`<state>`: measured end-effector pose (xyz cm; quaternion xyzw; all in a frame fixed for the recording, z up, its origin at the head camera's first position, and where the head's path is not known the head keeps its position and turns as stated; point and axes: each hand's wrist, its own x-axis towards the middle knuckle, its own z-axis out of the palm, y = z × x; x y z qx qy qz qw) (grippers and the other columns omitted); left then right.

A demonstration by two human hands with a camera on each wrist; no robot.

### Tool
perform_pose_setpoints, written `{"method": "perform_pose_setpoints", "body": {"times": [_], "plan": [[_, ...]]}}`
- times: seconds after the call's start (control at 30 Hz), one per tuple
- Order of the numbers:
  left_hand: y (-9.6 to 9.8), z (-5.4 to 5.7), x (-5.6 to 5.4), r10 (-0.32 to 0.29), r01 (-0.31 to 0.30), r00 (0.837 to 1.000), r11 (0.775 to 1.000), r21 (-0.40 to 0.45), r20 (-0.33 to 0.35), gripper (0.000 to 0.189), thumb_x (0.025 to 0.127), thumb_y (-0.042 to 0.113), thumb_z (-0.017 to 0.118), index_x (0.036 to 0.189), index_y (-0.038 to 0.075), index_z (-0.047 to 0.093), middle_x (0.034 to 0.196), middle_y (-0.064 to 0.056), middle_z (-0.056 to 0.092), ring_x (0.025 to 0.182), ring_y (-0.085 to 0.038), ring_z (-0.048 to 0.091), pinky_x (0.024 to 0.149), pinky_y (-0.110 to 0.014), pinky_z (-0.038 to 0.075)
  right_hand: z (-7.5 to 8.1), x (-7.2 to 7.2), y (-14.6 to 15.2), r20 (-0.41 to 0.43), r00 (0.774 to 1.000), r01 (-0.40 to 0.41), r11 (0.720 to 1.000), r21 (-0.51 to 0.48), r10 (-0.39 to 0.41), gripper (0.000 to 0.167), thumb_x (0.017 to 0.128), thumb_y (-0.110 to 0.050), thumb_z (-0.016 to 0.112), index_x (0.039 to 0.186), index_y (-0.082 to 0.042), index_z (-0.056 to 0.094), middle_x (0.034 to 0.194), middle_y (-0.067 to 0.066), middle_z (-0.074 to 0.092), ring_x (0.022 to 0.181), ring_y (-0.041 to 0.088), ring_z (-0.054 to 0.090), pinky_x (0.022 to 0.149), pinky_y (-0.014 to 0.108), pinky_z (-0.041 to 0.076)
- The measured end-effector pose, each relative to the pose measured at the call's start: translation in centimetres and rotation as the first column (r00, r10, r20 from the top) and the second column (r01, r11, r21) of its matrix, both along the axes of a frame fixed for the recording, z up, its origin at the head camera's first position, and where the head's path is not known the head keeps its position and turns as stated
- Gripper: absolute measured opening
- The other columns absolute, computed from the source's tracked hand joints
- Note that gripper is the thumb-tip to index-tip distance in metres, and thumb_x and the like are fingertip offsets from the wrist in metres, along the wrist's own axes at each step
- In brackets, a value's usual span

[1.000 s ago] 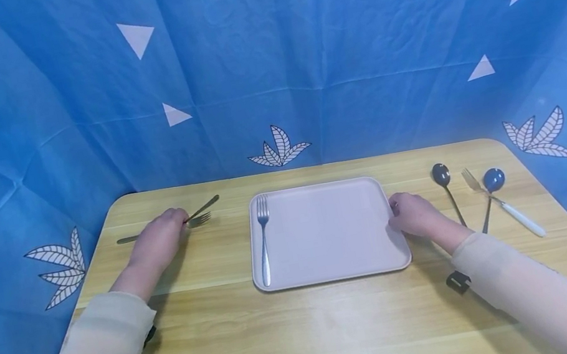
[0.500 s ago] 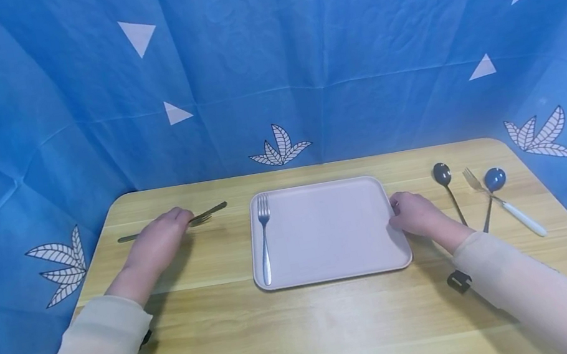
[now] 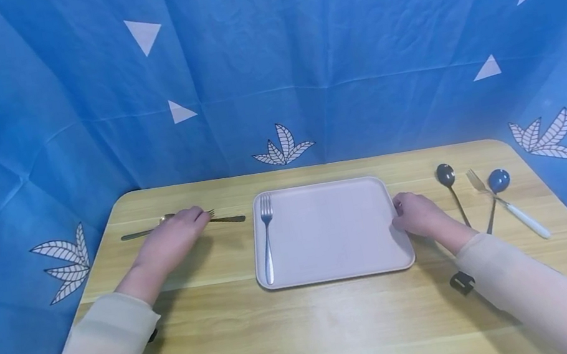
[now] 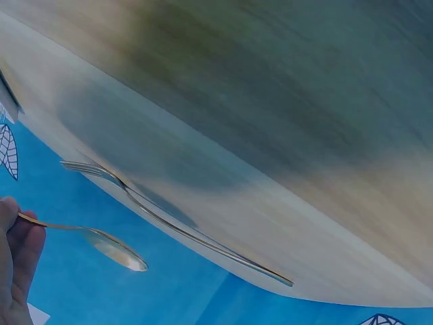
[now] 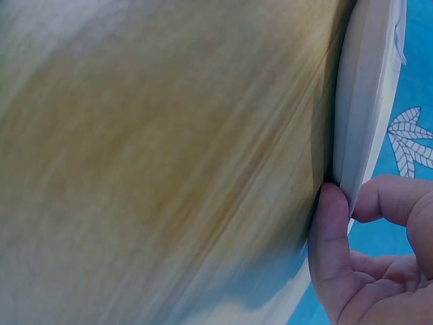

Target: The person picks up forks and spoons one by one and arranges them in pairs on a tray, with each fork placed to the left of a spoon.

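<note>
My left hand (image 3: 171,238) pinches a gold-toned spoon (image 4: 116,249) by its handle. In the left wrist view the spoon is held off the table; in the head view its handle points right, towards the tray. Beneath that hand a fork (image 4: 88,168) lies on the table, its middle hidden in the head view. At the right, my right hand (image 3: 421,214) grips the right edge of a pale pinkish tray (image 3: 338,230), thumb and fingers on either side of the rim (image 5: 355,128). A silver fork (image 3: 268,243) lies along the tray's left side, tines away from me.
To the right of the tray lie a dark spoon (image 3: 446,176), a second spoon (image 3: 499,180) and a white-handled fork (image 3: 526,219), the latter two crossing. A blue curtain (image 3: 351,45) hangs behind the wooden table (image 3: 316,329).
The spoon has turned in my left hand, its handle swinging from up-right to nearly level and reaching further right. My left hand has shifted slightly right. The right hand stays on the tray.
</note>
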<state>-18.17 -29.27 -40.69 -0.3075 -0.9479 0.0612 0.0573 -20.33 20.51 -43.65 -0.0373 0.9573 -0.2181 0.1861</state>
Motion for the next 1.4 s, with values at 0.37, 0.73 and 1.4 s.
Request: {"method": "perform_pose_setpoints", "body": {"times": [0.37,0.73,1.4], "plan": [[0.9,0.0,0.2,-0.117,0.116,0.993,0.993,-0.028,-0.029,0.034,0.087,-0.016,0.059,0.115,0.003,0.057,0.115,-0.013,0.063,0.101,-0.026,0.065,0.085,-0.039,0.054,0.1,0.1,-0.1,0.004,1.000,-0.003,1.000,-0.001,0.003,0.042,0.084,-0.008,0.062,0.120,0.013,0.054,0.099,0.021,0.067,0.084,0.030,0.062,0.074,0.043,0.053],[1.5,-1.2,0.1,-0.316,0.299,0.934,0.947,-0.118,-0.169,0.028,0.082,-0.014,0.060,0.104,0.004,0.060,0.097,-0.008,0.060,0.089,-0.022,0.061,0.079,-0.034,0.054,-0.2,0.0,0.0,0.000,1.000,-0.004,1.000,-0.013,0.004,0.041,0.084,-0.008,0.062,0.118,0.012,0.055,0.097,0.020,0.067,0.082,0.029,0.061,0.072,0.041,0.052],[1.6,-3.4,-0.2,-0.488,0.467,0.840,0.873,-0.139,-0.237,0.023,0.081,-0.010,0.066,0.096,0.006,0.058,0.093,-0.006,0.063,0.082,-0.017,0.060,0.072,-0.029,0.054,-0.1,0.0,0.0,-0.002,1.000,0.000,1.000,-0.013,0.000,0.039,0.082,-0.007,0.061,0.115,0.012,0.055,0.091,0.017,0.064,0.077,0.027,0.058,0.067,0.038,0.050]]}}
